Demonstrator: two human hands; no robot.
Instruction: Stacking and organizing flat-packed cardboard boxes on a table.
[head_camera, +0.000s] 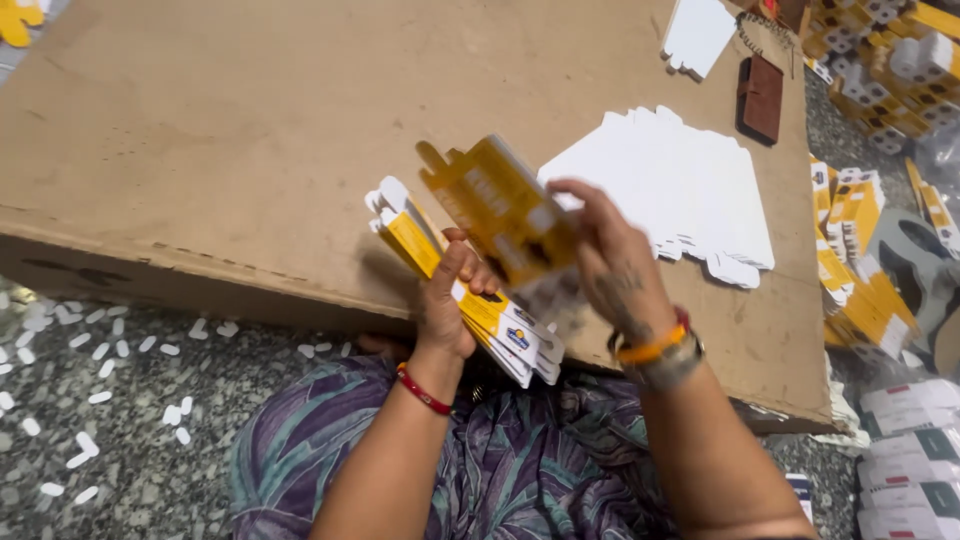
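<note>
Seen from above, a person sits on a speckled floor (120, 420) with a large brown cardboard sheet (250, 130) serving as the surface in front of their lap. The left hand (445, 305) has its grip closed around a stack of flat carton blanks (480, 305), yellow and white, held over the near edge of the surface; the stack's long axis runs diagonally from far left down to near right, its tabbed ends pointing far left. The right hand (610, 265) grips a single yellow carton (505, 205) with fingers closed on its near-right end; it is blurred, tilted, its long axis on the same diagonal and its tabs pointing far left, just above the stack. Just right of the hands, a fanned pile of white blanks (680, 180) lies face down on the surface, with a smaller white pile (698, 35) farther off and a dark brown wallet-like case (762, 95) near the far right edge. The left and middle of the surface lie open. Beyond the right edge sit heaps of yellow cartons (850, 250), and white packs (915, 450) stacked at near right. Small white paper scraps (100, 350) dot the floor at left.
</note>
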